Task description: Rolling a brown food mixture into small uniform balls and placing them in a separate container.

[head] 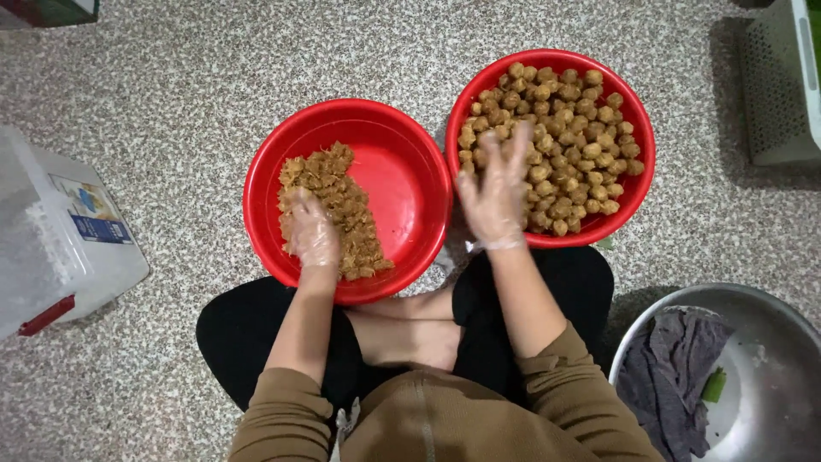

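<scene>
Floor point(171, 103) open above/left of basins. Two red basins point(410, 184) touching, no gap btwn. Plastic box point(60, 239) blocks left; steel bowl point(770, 342) w/ cloth point(667, 368) blocks lower right.

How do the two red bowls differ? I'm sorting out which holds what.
The left bowl holds shredded brown clumps along its left side, with much red bottom bare; the right bowl is nearly covered with round tan balls. The left hand rests inside the left bowl; the right hand hovers over the right bowl's edge. Both are round, red, and on the floor.
</scene>
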